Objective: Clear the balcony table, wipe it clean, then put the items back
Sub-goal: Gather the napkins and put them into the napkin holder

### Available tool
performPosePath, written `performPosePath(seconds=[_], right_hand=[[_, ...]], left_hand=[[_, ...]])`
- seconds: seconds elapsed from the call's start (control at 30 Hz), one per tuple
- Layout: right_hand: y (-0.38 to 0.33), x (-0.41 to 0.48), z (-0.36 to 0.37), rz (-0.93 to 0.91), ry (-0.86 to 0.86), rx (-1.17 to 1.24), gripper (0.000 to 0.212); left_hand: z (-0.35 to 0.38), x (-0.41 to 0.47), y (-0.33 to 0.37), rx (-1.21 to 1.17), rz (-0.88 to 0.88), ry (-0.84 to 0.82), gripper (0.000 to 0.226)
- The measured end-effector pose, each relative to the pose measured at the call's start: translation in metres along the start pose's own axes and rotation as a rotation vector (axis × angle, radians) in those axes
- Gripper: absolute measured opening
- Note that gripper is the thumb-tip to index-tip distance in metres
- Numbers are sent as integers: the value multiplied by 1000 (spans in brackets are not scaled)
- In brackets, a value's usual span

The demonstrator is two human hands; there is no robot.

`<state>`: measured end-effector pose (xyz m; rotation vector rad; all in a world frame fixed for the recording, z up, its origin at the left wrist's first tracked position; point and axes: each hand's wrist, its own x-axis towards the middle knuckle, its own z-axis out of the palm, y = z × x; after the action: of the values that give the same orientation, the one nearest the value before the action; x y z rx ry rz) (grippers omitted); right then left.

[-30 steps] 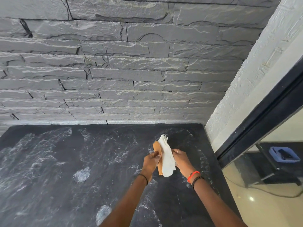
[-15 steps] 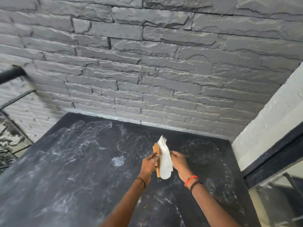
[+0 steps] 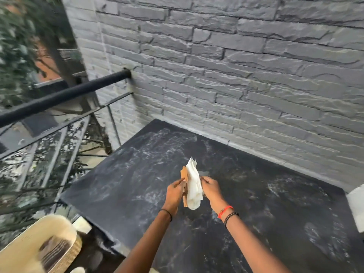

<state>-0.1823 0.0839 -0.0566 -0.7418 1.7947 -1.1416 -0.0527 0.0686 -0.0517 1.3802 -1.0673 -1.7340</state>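
Note:
A dark slate balcony table (image 3: 266, 203) streaked with whitish smears fills the lower middle, set against a grey stone wall. Over its middle I hold an upright wooden napkin holder (image 3: 184, 189) with a bunch of white napkins (image 3: 194, 186) in it. My left hand (image 3: 175, 194) grips the wooden holder from the left. My right hand (image 3: 211, 191) presses on the napkins from the right. Nothing rests on the tabletop itself.
A black railing bar (image 3: 63, 95) with glass panels below runs along the left, meeting the stone wall (image 3: 236, 75). A cream chair seat (image 3: 29, 247) with a dark item on it sits at lower left. A white wall corner (image 3: 356, 205) is at right.
The view has swung left, bringing the railing and the cream chair into sight and losing the doorway at right. Both hands still hold the holder and napkins the same way.

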Motion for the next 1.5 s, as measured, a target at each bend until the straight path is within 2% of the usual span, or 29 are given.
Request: performPosePath(seconds=[0.23, 0.33, 0.4, 0.5, 0.73, 0.87, 0.97, 1.17, 1.3, 1.5], right_hand=[[5, -49, 107, -46, -158, -30, 29], [13, -72, 150, -54, -226, -63, 34], [17, -87, 176, -59, -279, -101, 30], [23, -106, 206, -84, -321, -125, 23], [36, -139, 260, -61, -453, -154, 23], [51, -148, 286, -52, -516, -216, 23], [62, -147, 296, -53, -556, -281, 23], [92, -140, 318, -11, -597, -318, 26], [126, -127, 331, 6, -601, -398, 25], [175, -101, 353, 106, -543, -401, 45]], left_hand=[[-107, -47, -13, -43, 54, 199, 19], [-148, -64, -26, -59, 69, 310, 23], [-174, -74, -36, -77, 89, 383, 29], [-205, -86, -50, -100, 101, 459, 27], [-257, -109, -79, -215, 108, 569, 33], [-280, -118, -96, -240, 136, 599, 43], [-287, -119, -104, -200, 142, 642, 61], [-301, -108, -132, -133, 52, 674, 61], [-309, -95, -152, -35, -1, 687, 45], [-317, -68, -190, -12, -129, 597, 44]])
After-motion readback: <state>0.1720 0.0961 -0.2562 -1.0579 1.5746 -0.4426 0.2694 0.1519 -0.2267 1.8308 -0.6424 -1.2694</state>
